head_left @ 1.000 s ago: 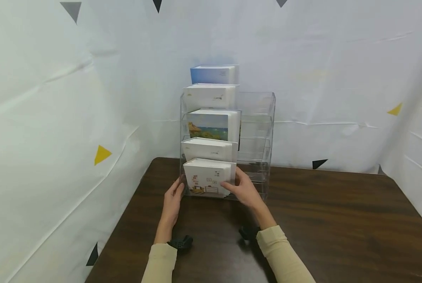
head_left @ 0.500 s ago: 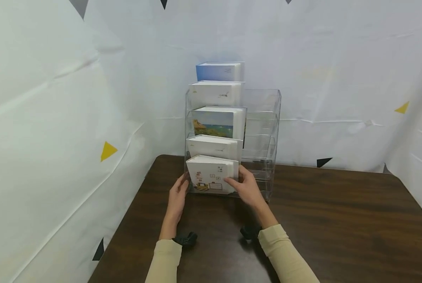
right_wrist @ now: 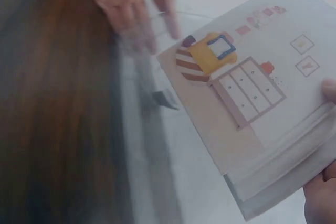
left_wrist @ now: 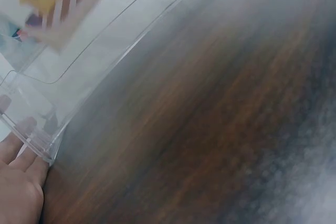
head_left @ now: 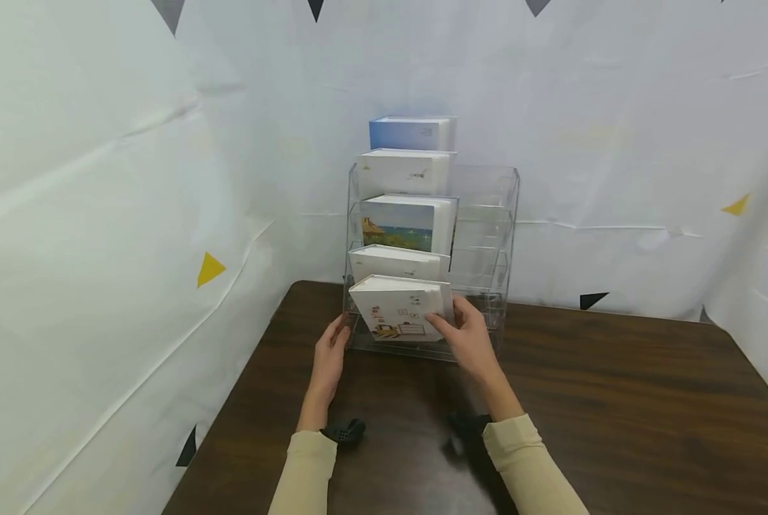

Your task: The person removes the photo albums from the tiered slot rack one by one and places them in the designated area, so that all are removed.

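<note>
My right hand (head_left: 474, 340) holds a thick white book (head_left: 400, 315) by its right edge, thumb on the illustrated cover, fingers behind. Its cover shows a yellow chair and a chest of drawers. The book tilts in front of the lowest pocket of a clear plastic rack (head_left: 509, 236), its bottom edge raised above the rack's base. In the right wrist view the book (right_wrist: 252, 87) fills the right side. My left hand (head_left: 329, 357) grips the rack's lower left side. In the left wrist view, fingers (left_wrist: 37, 169) show against the clear corner.
Higher pockets hold another white book (head_left: 390, 265), a seaside-picture book (head_left: 400, 225), a white book (head_left: 390, 172) and a blue book (head_left: 400, 134), all on the left half. The rack stands on a dark wooden table (head_left: 616, 379) before a white sheet backdrop (head_left: 616, 129).
The book in my right hand has risen from the lowest pocket and tilted. My left hand stays at the rack's side. The head view has shifted, so the scene sits farther right.
</note>
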A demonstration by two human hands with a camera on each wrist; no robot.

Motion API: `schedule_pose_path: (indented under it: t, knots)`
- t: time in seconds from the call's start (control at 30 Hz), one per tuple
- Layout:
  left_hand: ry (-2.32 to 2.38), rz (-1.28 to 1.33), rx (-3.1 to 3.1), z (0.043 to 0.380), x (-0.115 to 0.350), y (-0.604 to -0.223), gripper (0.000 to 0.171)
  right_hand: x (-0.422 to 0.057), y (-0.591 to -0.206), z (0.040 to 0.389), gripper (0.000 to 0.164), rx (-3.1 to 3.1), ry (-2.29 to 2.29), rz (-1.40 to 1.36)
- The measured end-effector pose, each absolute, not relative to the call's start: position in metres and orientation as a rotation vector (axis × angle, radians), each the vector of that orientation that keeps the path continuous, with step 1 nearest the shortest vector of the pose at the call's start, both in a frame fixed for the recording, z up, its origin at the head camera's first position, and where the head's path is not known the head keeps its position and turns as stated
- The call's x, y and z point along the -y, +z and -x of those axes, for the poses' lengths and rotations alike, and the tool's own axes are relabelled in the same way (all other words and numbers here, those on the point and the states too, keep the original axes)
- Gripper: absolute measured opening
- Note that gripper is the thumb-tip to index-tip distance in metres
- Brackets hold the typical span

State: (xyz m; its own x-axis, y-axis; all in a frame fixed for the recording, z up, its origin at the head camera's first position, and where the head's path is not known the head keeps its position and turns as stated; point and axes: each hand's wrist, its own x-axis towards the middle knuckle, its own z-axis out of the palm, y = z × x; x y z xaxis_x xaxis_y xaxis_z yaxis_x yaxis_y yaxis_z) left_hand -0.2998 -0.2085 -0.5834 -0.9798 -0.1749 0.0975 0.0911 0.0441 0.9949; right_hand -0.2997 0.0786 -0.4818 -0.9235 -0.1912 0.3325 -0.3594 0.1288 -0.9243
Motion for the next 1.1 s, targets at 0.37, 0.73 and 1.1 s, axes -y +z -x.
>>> schedule_pose_path:
  t: [0.37, 0.73, 1.1]
  knots:
    - [-2.07, -0.091, 2.145, 0.296, 0.219, -0.582, 0.056, -0.125, -0.438, 0.277, 0.038, 2.07, 1.837, -0.54]
    - [-2.073, -0.108, 2.11, 0.295, 0.206, -0.581, 0.054, -0.215, -0.399, 0.255, 0.042, 1.752, 1.899, -0.311]
    - [-2.066, -0.127, 2.111, 0.297, 0.208, -0.584, 0.054, -0.277, -0.413, 0.269, 0.05, 1.656, 1.929, 0.179]
